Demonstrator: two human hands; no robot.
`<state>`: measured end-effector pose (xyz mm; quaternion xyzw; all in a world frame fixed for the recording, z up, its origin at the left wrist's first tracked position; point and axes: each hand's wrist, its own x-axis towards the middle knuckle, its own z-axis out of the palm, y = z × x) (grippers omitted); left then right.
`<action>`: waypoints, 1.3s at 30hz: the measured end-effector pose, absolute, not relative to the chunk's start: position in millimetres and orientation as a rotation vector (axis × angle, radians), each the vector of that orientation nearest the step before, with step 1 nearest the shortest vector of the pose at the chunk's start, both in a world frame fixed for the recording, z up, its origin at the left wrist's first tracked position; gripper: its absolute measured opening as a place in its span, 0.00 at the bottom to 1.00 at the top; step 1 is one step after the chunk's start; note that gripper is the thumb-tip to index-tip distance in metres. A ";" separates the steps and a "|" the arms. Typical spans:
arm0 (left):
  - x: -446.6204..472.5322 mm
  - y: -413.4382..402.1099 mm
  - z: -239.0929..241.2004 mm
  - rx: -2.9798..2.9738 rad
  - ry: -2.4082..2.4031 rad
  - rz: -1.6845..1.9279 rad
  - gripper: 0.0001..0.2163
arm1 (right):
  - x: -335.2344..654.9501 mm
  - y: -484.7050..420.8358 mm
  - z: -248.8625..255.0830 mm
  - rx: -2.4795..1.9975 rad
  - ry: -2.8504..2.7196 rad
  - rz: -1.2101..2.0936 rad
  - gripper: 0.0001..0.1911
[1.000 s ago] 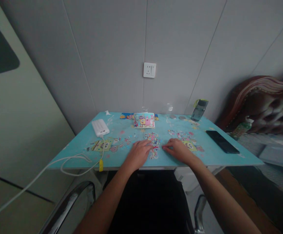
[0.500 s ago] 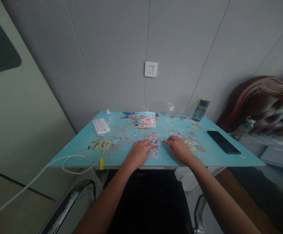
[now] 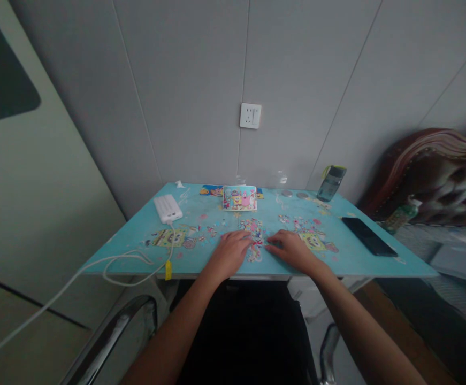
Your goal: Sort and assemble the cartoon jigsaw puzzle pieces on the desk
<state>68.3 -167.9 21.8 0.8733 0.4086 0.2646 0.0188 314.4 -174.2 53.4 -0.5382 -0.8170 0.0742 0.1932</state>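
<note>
My left hand (image 3: 229,252) lies flat on the turquoise cartoon-printed table (image 3: 369,262), fingertips against a small cluster of colourful jigsaw pieces (image 3: 254,236). Just to the right of the cluster, my right hand (image 3: 292,248) rests palm down with its fingers pointing left toward the pieces. Whether either hand pinches a piece is too small to tell. A cartoon picture card (image 3: 239,198) lies at the back centre of the table.
A white power bank (image 3: 167,208) with a white cable (image 3: 124,262) trailing off the left edge sits back left. A black phone (image 3: 369,237) lies at the right, a dark bottle (image 3: 331,183) by the wall. A chair arm (image 3: 108,337) stands lower left; a padded headboard (image 3: 437,176) at right.
My right hand drew back slightly toward me and settled beside the pieces. The left hand stayed in place. The camera shifted a little.
</note>
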 end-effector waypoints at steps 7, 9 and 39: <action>68.1 -168.1 22.1 2.703 1.278 0.821 0.13 | 314.5 -168.1 46.1 -1.490 -2.187 0.416 0.10; 68.0 -168.5 22.5 2.702 1.277 0.817 0.13 | 316.5 -166.4 46.0 -1.507 -2.172 0.468 0.10; 70.7 -173.4 27.9 2.729 1.273 0.805 0.16 | 302.1 -112.7 42.3 -1.881 -2.031 0.244 0.10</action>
